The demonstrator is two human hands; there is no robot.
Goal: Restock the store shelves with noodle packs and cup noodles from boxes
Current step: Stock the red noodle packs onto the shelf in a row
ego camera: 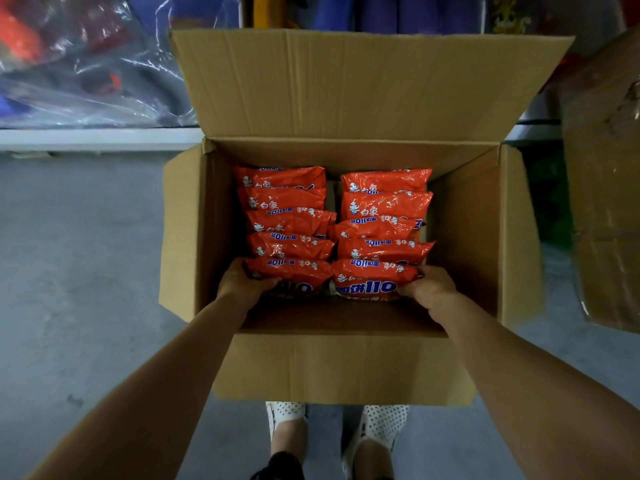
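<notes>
Orange noodle packs fill an open cardboard box (346, 368) that stands on the grey floor (86, 271), just in front of the person's feet. The packs stand on edge in two rows, five visible in each, from the far wall of the box toward the near one. At the near wall there is an empty strip of the box bottom, so I judge that some packs were taken out already, but most of the stock is in the box. The left hand (242, 284) grips the outer end of the nearest pack of the left row (294, 273), its fingers curled round the edge. The right hand (427, 289) holds in the same way the outer end of the nearest pack of the right row (372, 280). Both packs sit in the box, so the lifting seems only to begin. No cup noodles are seen here. A second cardboard box (606, 202) stands at the right edge of the view, its content hidden. Goods wrapped in clear plastic (86, 57) lie beyond the box on the left; whether these are the shelves to fill, I cannot tell.
</notes>
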